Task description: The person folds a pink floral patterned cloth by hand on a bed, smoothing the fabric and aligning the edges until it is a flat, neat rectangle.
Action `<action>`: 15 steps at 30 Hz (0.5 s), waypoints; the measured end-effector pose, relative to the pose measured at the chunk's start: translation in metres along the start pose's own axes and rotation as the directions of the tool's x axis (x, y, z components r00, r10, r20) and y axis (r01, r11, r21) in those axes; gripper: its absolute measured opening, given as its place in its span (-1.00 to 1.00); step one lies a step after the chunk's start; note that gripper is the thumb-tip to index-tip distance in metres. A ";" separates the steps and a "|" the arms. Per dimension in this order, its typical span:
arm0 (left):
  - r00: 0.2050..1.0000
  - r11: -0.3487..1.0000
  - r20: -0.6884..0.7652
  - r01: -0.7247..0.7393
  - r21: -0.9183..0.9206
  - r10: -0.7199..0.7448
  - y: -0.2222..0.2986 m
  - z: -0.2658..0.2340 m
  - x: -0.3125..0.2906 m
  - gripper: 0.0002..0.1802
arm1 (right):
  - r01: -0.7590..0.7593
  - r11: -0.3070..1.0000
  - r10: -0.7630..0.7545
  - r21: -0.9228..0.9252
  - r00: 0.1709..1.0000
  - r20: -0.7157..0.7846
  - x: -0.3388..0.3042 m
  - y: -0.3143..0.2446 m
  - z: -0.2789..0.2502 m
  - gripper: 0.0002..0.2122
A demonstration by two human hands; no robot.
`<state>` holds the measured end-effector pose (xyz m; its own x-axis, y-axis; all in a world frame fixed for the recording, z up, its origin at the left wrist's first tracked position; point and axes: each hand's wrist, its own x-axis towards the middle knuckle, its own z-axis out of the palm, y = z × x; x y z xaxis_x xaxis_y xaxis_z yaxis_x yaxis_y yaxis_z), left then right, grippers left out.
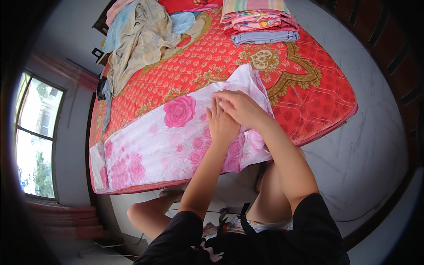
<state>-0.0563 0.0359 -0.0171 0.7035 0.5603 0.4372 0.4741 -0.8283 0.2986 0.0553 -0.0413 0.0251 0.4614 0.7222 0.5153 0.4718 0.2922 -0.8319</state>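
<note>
A white cloth (163,145) printed with pink roses lies in a long folded strip along the near edge of a red patterned mattress (212,59). Its right end is creased and bunched, with a corner standing up a little. My left hand (223,126) rests on the cloth right of its middle, fingers stretched out and pointing away from me. Crossing over those fingers from the right is my right hand (242,108), also flat with its fingers extended. Neither hand grips the fabric; part of the left fingers is hidden beneath the right hand.
A stack of folded cloths (263,24) sits at the mattress's far right. Crumpled beige and blue cloth (141,42) is heaped at the far left, with dark and grey pieces (105,95) hanging over the left edge. Pale tiled floor (362,145) runs along the right side.
</note>
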 end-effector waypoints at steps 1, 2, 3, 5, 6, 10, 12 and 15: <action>0.996 1.000 0.089 -0.008 -0.009 0.009 0.008 0.004 0.000 -0.43 | -0.142 0.959 0.182 -0.246 0.972 0.150 0.003 0.029 -0.001 -0.72; 0.996 1.000 0.089 -0.007 -0.003 0.008 0.010 0.004 -0.001 -0.43 | -0.221 0.843 0.382 -0.490 0.888 0.256 0.006 0.044 -0.005 -0.66; 0.989 0.998 0.134 -0.056 -0.020 0.058 0.008 0.000 -0.005 -0.41 | -0.310 0.710 0.448 -0.632 0.892 0.065 0.010 0.040 -0.008 -0.59; 0.976 0.991 0.180 -0.112 -0.068 0.123 0.011 -0.007 -0.003 -0.39 | -0.409 0.499 0.459 -0.764 0.872 -0.168 0.015 0.051 -0.036 -0.49; 0.977 0.991 0.172 -0.116 -0.070 0.127 0.016 -0.009 -0.004 -0.39 | -0.422 0.448 0.468 -0.788 0.862 -0.196 0.009 0.069 -0.047 -0.45; 0.954 0.982 0.233 -0.178 -0.055 0.186 0.038 -0.022 -0.037 -0.39 | -0.390 0.479 0.455 -0.787 0.877 -0.157 0.003 0.060 -0.048 -0.43; 0.916 0.952 0.292 -0.217 -0.216 0.275 0.059 -0.043 -0.065 -0.40 | -0.470 0.718 0.479 -0.513 0.869 -0.126 -0.007 0.050 -0.060 -0.45; 0.779 0.693 0.357 -0.133 -0.708 0.515 0.065 -0.069 -0.109 -0.51 | -0.529 0.782 0.507 -0.329 0.847 -0.157 -0.029 0.029 -0.062 -0.50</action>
<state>-0.1385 -0.0792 0.0129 0.9815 0.0088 0.1913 -0.1403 -0.6469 0.7496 0.1023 -0.0928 -0.0009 0.7481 0.6619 0.0469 0.3720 -0.3598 -0.8557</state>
